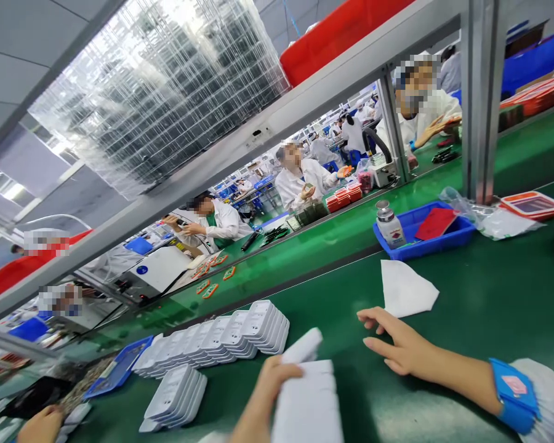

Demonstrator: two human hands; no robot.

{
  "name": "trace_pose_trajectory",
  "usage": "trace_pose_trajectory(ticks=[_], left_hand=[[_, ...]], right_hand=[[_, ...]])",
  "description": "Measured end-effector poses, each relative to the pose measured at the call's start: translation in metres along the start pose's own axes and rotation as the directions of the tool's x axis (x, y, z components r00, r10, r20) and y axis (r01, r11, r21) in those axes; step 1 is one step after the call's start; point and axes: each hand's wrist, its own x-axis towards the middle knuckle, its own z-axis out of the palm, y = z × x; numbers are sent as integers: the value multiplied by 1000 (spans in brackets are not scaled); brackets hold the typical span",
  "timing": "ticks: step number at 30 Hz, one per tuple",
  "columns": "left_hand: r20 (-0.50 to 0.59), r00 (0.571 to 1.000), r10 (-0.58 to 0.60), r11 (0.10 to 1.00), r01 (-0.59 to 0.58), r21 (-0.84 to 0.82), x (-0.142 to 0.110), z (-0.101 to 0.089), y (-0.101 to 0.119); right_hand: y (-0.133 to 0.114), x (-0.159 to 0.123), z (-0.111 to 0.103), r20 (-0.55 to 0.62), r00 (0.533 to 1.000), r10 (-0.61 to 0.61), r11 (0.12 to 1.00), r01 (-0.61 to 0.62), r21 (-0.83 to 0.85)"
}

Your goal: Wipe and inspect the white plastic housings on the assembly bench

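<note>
My left hand is closed around a stack of white flat plastic pieces at the bottom centre, thumb on top. One white piece sticks up at the far end of the stack. My right hand hovers flat over the green table with fingers stretched out and nothing in it; a blue wrist strap sits on its wrist. A white wipe lies just beyond its fingertips.
Overlapping rows of white plastic shells lie left of my hands. A blue tray holds a red card, with a small bottle beside it. Another person's hand is at bottom left. Co-workers sit across the conveyor. Clear trays are stacked overhead.
</note>
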Motion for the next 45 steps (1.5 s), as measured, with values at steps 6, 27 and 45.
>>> trace_pose_trajectory(ticks=[6, 27, 45], left_hand=[[463, 852, 244, 899, -20, -437, 104, 81, -26], [387, 885, 257, 936, -128, -328, 120, 99, -77], [305, 924, 231, 936, -126, -329, 123, 97, -73]], right_hand=[[11, 10, -24, -57, 995, 84, 974, -69, 216], [-7, 6, -48, 239, 936, 257, 965, -263, -8], [-5, 2, -34, 50, 978, 201, 978, -198, -58]])
